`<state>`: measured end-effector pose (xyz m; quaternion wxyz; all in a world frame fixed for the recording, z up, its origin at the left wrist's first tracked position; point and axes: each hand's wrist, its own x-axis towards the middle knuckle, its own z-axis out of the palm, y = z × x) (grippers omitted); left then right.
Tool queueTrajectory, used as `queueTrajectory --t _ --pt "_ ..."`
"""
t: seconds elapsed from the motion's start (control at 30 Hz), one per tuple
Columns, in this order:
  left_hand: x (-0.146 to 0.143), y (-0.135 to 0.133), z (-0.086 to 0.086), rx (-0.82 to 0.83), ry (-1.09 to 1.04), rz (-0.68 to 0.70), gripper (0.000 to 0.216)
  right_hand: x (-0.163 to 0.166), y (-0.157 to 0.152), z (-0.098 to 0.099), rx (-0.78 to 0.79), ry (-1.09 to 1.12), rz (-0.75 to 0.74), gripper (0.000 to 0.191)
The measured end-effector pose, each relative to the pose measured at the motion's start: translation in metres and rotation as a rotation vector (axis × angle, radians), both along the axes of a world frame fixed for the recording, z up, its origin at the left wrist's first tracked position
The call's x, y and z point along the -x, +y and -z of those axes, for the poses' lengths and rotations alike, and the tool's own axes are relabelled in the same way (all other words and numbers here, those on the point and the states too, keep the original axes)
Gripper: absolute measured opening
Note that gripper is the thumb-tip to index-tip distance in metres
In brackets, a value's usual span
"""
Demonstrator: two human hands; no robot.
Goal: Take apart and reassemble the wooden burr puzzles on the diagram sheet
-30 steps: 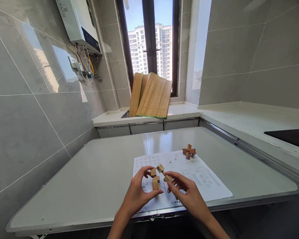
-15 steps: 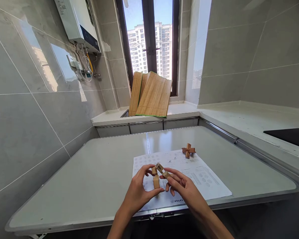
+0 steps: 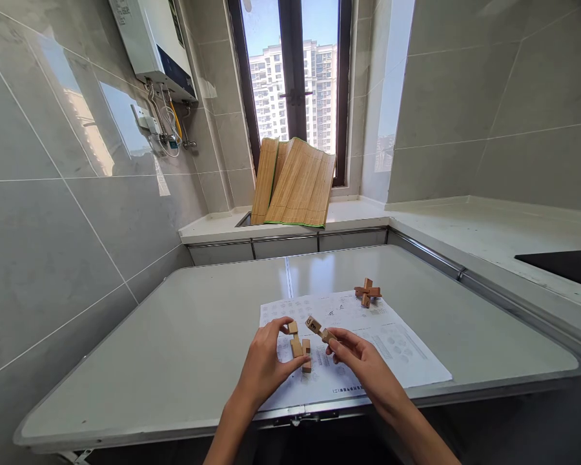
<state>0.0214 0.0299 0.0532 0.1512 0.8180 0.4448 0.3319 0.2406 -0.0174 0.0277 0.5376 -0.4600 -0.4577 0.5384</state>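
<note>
My left hand [image 3: 264,365] pinches two joined notched wooden puzzle pieces [image 3: 300,347] between thumb and fingers, a little above a printed instruction sheet [image 3: 397,352]. My right hand [image 3: 361,358] grips another wooden piece [image 3: 318,328], which carries a dark mark on its end and tilts up to the left. A small gap separates the two held parts. An assembled wooden cross puzzle [image 3: 366,292] rests on the sheet's far right corner, beyond both hands.
The sheet lies on a grey table [image 3: 174,349] near its front edge. Behind are a white counter [image 3: 489,236], a folded bamboo mat [image 3: 295,184] against the window, a wall-mounted water heater [image 3: 150,45] at upper left, and a dark hob [image 3: 561,265] at right.
The pieces were held close together; now my hands have drawn slightly apart, the right one pulling its marked piece away from the left one's pair.
</note>
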Motion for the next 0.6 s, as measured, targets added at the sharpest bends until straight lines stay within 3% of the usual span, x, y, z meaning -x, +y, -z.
queueTrajectory --t 0.17,0.33,0.5,0.53,0.6 --pt "0.016 0.023 0.033 0.072 0.012 -0.058 0.054 -0.007 0.003 0.008 0.012 -0.134 0.057 0.048" --pt "0.024 0.028 0.046 0.119 0.026 -0.083 0.052 -0.008 0.010 0.021 -0.041 -0.232 0.069 0.049" --pt "0.023 0.019 0.034 0.119 0.008 -0.081 0.072 -0.002 0.010 0.018 -0.152 -0.382 0.076 0.040" --pt "0.021 0.015 0.027 0.113 -0.011 -0.059 0.071 -0.001 0.009 0.015 -0.197 -0.406 0.065 0.037" --pt "0.015 0.004 0.010 0.166 -0.054 0.045 0.048 0.002 0.007 0.007 -0.294 -0.442 0.027 0.032"
